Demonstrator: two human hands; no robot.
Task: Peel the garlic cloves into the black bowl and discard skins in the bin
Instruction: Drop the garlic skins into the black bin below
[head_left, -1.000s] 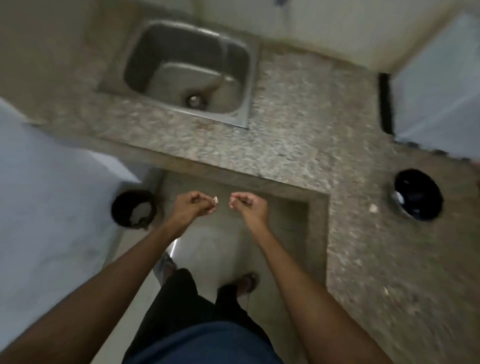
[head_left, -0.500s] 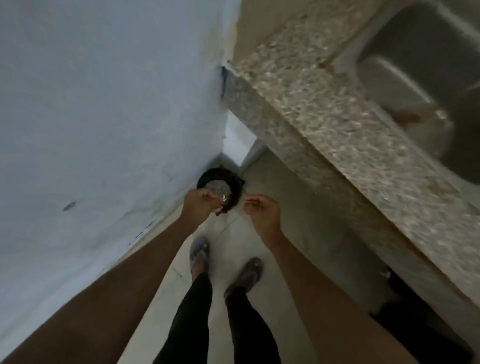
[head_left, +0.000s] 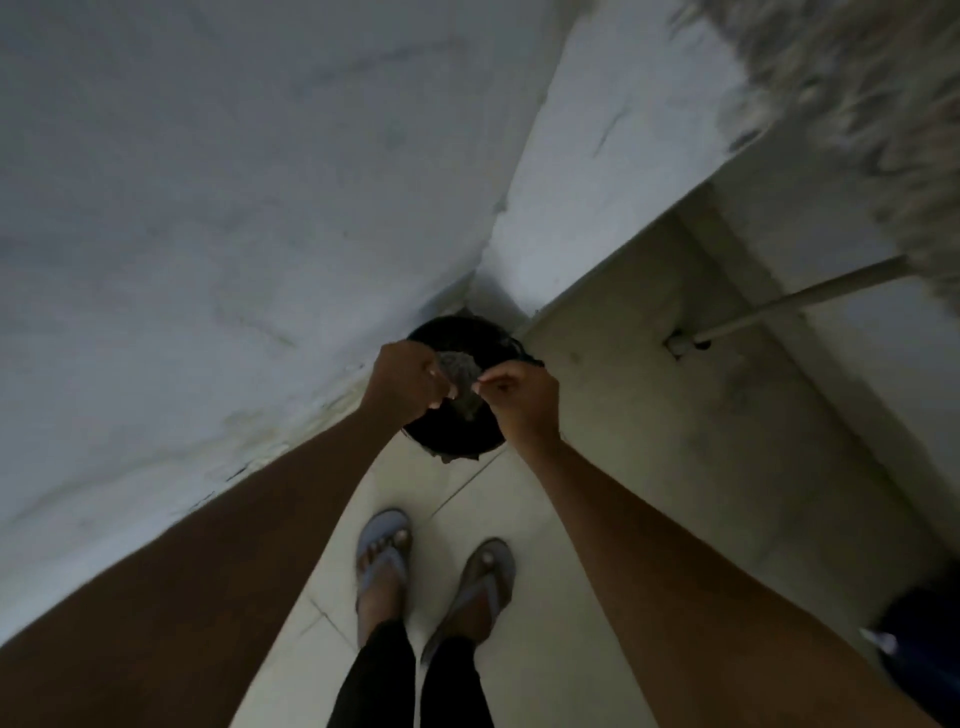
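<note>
The black bin (head_left: 457, 439) stands on the floor in the corner, with grey scraps (head_left: 462, 366) lying inside it. Both my hands hover right above its opening, close together. My left hand (head_left: 408, 382) has its fingers curled round a small pale garlic clove (head_left: 451, 398), which is barely visible. My right hand (head_left: 519, 397) pinches a tiny bit of garlic skin (head_left: 477, 387) between thumb and fingertips. The black bowl is out of view.
A pale wall (head_left: 208, 208) runs along the left. The speckled counter edge (head_left: 857, 78) overhangs at upper right, with a pipe (head_left: 779, 306) beneath it. My sandalled feet (head_left: 384, 551) stand on the tiled floor behind the bin. A dark object (head_left: 919, 634) sits at lower right.
I have turned from the counter and sink toward the corner. My hands, still pinching the small pieces, have moved from in front of the counter to just over the bin.
</note>
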